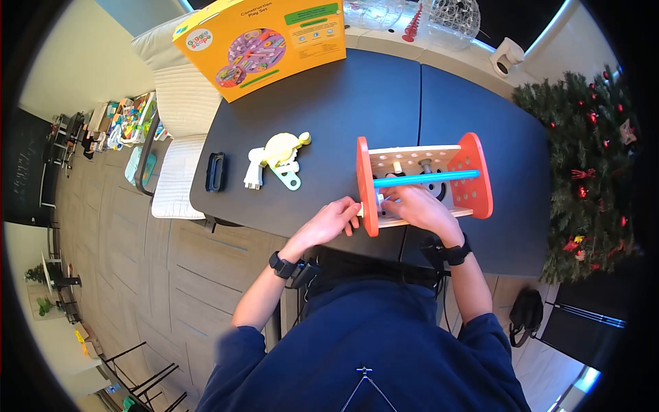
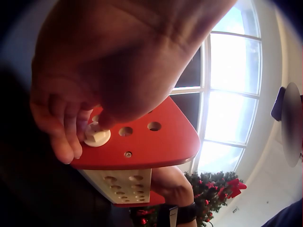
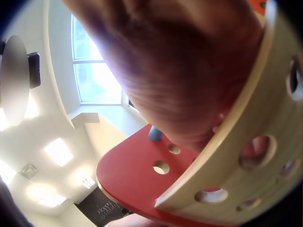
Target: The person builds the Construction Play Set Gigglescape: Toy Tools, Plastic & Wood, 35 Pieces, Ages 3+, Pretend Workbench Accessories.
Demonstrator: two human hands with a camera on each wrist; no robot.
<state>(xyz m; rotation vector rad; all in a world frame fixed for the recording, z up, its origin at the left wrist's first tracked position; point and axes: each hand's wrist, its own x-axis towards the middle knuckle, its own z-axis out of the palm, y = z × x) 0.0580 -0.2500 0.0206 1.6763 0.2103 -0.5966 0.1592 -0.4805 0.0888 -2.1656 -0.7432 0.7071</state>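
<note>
A toy wooden toolbox (image 1: 484, 175) with orange-red end panels, holed wooden slats and a blue rod handle (image 1: 429, 178) stands near the table's front edge. At the outer face of its left panel, my left hand (image 1: 331, 221) pinches the head of a white bolt (image 2: 97, 136) seated in a hole. My right hand (image 1: 420, 206) reaches under the blue rod into the box, its fingertips gripping a small whitish piece (image 1: 380, 200) at the panel's inner face; I cannot tell its exact kind. The right fingertips are hidden in the right wrist view.
Left of the box lie yellow and white toy pieces (image 1: 283, 152) and a mint-green holed strip (image 1: 291, 180). A black case (image 1: 215, 172) sits near the left edge. A yellow play-set box (image 1: 264, 44) stands at the back; a decorated Christmas tree (image 1: 583, 172) is at right.
</note>
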